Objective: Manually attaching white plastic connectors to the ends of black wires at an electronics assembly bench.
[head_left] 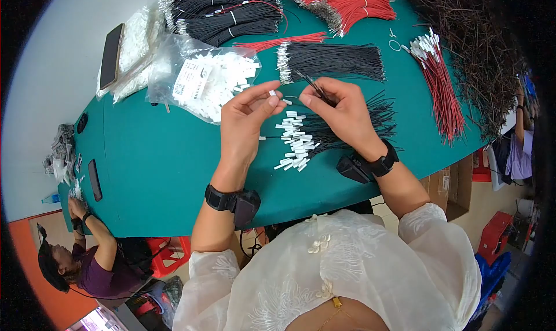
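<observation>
Pinched between the thumb and fingers of my left hand [246,114] is a small white connector housing [272,92]. Across from it, my right hand [344,108] grips a few black wires [313,83], their ends pointing up and left toward the left hand. The two hands are a short gap apart. Below them lies a pile of black wires with white connector housings [296,140] on their left ends. Just beyond the hands, a flat bundle of black wires [333,61] with bare metal terminals rests on the green table.
A clear bag of white housings [211,82] lies left of my hands, near a phone [112,56] on more bags. Black bundles [231,13] and red bundles [353,7] line the far side. Red wires [437,88] and a dark wire heap [469,47] are right. Another person [95,261] works at left.
</observation>
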A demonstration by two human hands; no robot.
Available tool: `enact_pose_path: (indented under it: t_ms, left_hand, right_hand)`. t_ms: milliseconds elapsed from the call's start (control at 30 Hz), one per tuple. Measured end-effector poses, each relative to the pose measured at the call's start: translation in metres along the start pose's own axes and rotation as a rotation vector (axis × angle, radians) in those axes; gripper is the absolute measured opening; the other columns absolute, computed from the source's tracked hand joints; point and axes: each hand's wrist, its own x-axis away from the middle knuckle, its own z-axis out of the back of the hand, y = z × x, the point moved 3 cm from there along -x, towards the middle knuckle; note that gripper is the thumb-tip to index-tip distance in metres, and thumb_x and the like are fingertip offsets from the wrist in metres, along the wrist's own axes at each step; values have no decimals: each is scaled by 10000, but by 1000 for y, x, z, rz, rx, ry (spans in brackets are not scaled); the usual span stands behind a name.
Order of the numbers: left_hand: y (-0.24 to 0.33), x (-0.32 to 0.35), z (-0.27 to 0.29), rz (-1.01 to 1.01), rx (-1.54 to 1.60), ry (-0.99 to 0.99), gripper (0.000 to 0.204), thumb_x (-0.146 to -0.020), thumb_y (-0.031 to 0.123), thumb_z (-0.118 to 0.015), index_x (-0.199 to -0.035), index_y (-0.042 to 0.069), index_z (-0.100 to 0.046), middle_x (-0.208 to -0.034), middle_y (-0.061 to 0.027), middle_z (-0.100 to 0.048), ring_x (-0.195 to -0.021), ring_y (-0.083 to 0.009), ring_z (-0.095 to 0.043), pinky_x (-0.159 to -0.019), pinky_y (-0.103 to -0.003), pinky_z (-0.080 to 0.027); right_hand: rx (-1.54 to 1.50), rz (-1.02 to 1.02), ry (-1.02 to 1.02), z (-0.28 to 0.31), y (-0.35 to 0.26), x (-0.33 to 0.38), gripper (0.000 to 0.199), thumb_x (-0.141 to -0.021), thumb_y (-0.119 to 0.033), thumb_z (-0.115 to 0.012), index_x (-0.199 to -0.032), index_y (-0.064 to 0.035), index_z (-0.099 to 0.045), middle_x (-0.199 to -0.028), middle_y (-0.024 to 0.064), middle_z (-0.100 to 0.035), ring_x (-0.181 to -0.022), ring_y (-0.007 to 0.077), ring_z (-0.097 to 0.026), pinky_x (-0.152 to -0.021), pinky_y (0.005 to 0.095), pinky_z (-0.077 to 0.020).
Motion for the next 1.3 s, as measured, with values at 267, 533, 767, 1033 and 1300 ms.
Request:
enact_pose_path:
  t_ms: [267,533,767,1033,1300]
  left_hand:
    - [1,1,1,-40,-34,-62,243,-871,-13,-649,-1113,-35,-657,-976,-121,-696,-864,-158,-679,-782,-260,-554]
    - [4,2,0,-42,-134,-42,263,-867,-4,-659,-1129,-25,-650,-976,-96,-696,-902,-124,-661,-808,-250,-518]
    - [6,2,-1,-65,-125,-38,210,-868,0,-657,-1075,-34,-661,-960,-99,-699,-932,-128,-656,-831,-253,-511]
    - [1,1,3,72,107,5,165,-874,-17,-644,-1034,-52,-655,-958,-135,-697,-878,-189,-686,-808,-280,-560]
    - [1,2,2,93,111,-12,161,-869,-17,-651,-1027,-48,-653,-947,-136,-694,-856,-197,-693,-784,-276,-574]
  right_hand:
    - [-11,17,-2,1,0,-1,95,-871,-66,-677,-857,18,-634,-755,-38,-578,-693,11,-479,-605,193,-373]
    - [-18,29,16,0,-1,-1,103,-871,-75,-677,-846,13,-631,-704,-48,-538,-654,7,-439,-572,195,-335]
    - [-1,30,37,1,-4,0,122,-866,-86,-683,-814,7,-625,-672,-59,-500,-625,4,-395,-543,206,-295]
    - [23,33,35,1,-6,0,129,-862,-92,-685,-800,6,-628,-664,-61,-502,-613,4,-386,-534,208,-286]
    - [14,16,24,1,-3,0,121,-862,-89,-683,-811,8,-633,-679,-56,-529,-627,1,-410,-540,205,-299]
